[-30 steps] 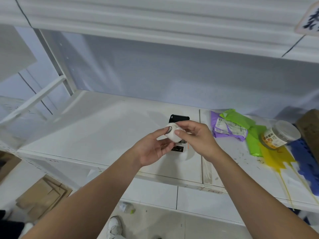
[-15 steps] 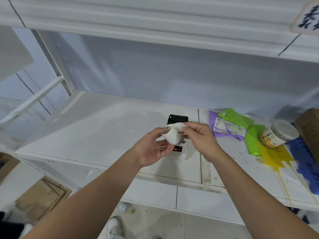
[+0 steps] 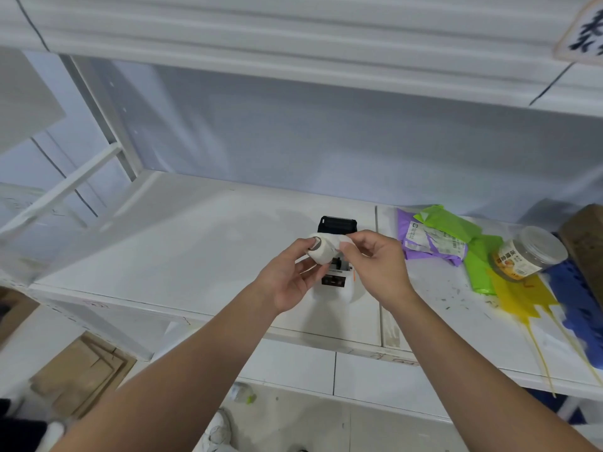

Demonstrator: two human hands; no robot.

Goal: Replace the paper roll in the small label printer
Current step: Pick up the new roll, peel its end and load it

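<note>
A small white paper roll (image 3: 324,250) is held above the shelf, its end facing left. My left hand (image 3: 291,278) grips the roll from the left with thumb and fingers. My right hand (image 3: 375,262) pinches the loose end of the paper at the roll's top right. Directly behind and below the hands sits the small white label printer (image 3: 336,279), with its black lid (image 3: 337,224) standing open at the back. Most of the printer's body is hidden by the roll and my fingers.
The printer stands on a white shelf (image 3: 182,256). To the right lie purple (image 3: 424,243), green (image 3: 478,269), yellow (image 3: 522,295) and blue (image 3: 574,301) bags, a clear plastic jar (image 3: 528,252) and a brown box (image 3: 587,236). Another shelf runs overhead. Flattened cardboard (image 3: 78,376) lies on the floor.
Both hands have stayed above the printer with the roll. My right hand has shifted from covering the roll to pinching and pulling its loose paper end to the right.
</note>
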